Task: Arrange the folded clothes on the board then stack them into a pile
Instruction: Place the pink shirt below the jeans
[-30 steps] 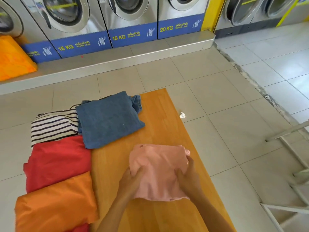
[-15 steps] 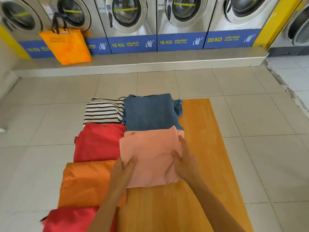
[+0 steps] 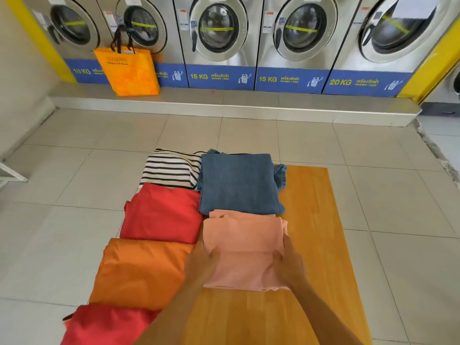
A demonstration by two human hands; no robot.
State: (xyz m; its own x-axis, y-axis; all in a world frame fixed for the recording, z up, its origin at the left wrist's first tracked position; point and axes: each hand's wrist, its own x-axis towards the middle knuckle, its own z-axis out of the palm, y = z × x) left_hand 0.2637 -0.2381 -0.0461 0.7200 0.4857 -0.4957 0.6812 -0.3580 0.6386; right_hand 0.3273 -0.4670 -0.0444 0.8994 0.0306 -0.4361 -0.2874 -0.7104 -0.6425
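We have the folded pink garment (image 3: 245,247) on the wooden board (image 3: 313,245), its far edge touching the near edge of the folded blue denim piece (image 3: 237,183). Our left hand (image 3: 202,263) holds its left near side and our right hand (image 3: 290,261) its right near side, with the fingers (image 3: 286,241) of both curled narrow onto the cloth and the thumbs resting on top.

To the left runs a column of folded pieces: a striped top (image 3: 171,169) at the far end, then a red one (image 3: 163,214), an orange one (image 3: 144,272) and another red one (image 3: 107,324) nearest us.

We judge the step in hand to be settling the pink piece into the second column. To do it well, we keep both hands level so the fold does not slip open, and we line its left edge up with the denim's left edge. We press the cloth flat before letting go, because the far right corner shows loose layers that could spring up. We release both sides together, sliding our fingers out sideways so the layers underneath are not dragged. The left column appears to hang over the board's edge, so squaring those pieces up would help the later stacking.
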